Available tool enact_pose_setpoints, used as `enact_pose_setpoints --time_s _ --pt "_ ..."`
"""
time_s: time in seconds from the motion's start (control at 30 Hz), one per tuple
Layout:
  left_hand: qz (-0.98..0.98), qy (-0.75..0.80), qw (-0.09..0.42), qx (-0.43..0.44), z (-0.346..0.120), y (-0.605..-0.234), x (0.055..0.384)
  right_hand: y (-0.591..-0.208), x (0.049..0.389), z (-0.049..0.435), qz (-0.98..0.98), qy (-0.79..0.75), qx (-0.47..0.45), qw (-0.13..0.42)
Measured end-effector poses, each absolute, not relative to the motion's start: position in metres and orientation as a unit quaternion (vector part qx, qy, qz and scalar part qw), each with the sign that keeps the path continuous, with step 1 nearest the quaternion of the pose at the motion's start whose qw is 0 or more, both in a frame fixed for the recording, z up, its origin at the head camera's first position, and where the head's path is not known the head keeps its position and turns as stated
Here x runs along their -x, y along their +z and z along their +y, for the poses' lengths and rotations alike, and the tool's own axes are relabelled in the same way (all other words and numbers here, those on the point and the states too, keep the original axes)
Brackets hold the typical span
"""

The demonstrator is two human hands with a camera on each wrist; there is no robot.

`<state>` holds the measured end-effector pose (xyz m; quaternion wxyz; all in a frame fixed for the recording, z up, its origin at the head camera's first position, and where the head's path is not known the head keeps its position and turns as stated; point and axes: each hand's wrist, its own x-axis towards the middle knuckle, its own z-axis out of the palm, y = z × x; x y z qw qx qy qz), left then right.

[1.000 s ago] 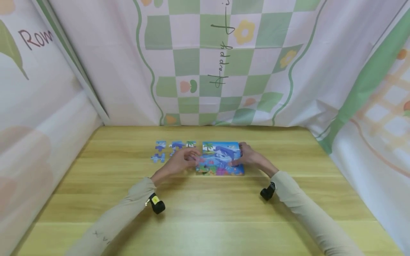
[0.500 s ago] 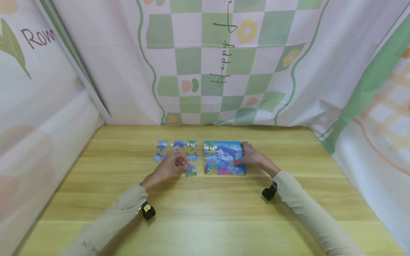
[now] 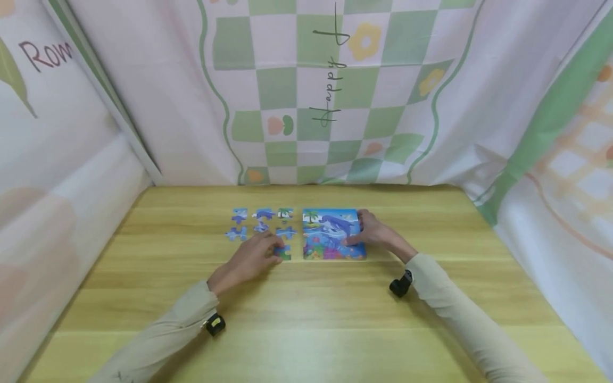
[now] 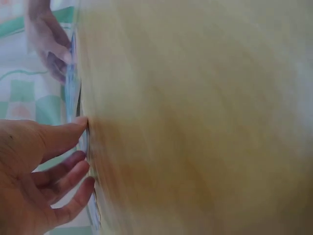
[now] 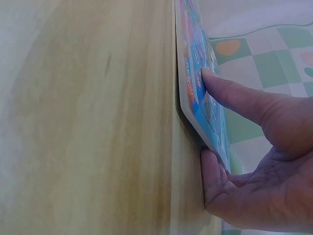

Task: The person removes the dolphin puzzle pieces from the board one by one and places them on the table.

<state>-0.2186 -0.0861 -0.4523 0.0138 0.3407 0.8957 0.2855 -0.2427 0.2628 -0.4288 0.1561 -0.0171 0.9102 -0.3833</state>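
My right hand (image 3: 377,232) holds the dolphin jigsaw puzzle (image 3: 330,234) at its right edge. In the right wrist view, the thumb lies on the puzzle's printed face and the fingers bend against its edge and underside. Left of the puzzle, my left hand (image 3: 250,259) has its thumb and curled fingers at a coral-patterned jigsaw piece (image 3: 286,253), partly covering it. In the left wrist view this hand (image 4: 44,171) shows its thumb and bent fingertips at thin pieces seen edge-on; the contact is small and blurred.
Several loose jigsaw pieces lie in rows beyond my left hand, among them a palm-tree piece (image 3: 285,213) and a blue piece (image 3: 235,234). Everything rests on a wooden table (image 3: 306,319). A checkered curtain (image 3: 316,106) hangs along the table's far edge.
My left hand moves from the puzzle's left edge leftward over the loose pieces, then down to the coral piece. The coral piece comes into view left of the puzzle. The right hand stays.
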Motion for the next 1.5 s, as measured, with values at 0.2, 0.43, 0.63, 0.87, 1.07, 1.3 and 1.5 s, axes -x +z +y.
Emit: enact_pose_setpoints --time_s 0.2,0.43,0.63,0.87,1.07,1.3,1.5 --pt "0.887 0.277 -0.001 -0.369 -0.087 -0.451 0.218 -0.429 0.243 0.261 0.912 -0.38 0.005 0.156" --pt "0.891 0.267 -0.008 -0.366 -0.084 -0.453 0.219 -0.428 0.241 0.265 0.908 -0.388 0.004 0.157" --pt "0.888 0.27 -0.027 -0.372 -0.076 -0.452 0.218 -0.429 0.24 0.275 0.893 -0.417 0.013 0.171" --pt "0.883 0.28 -0.039 -0.375 -0.065 -0.448 0.22 -0.428 0.24 0.283 0.869 -0.462 0.023 0.178" --pt "0.867 0.291 -0.043 -0.403 -0.037 -0.445 0.231 -0.427 0.241 0.282 0.863 -0.479 0.012 0.159" --pt "0.865 0.299 -0.027 -0.401 0.004 -0.441 0.241 -0.428 0.239 0.282 0.858 -0.488 0.03 0.155" --pt "0.876 0.293 0.001 -0.383 0.026 -0.436 0.249 -0.427 0.236 0.283 0.871 -0.463 0.048 0.16"
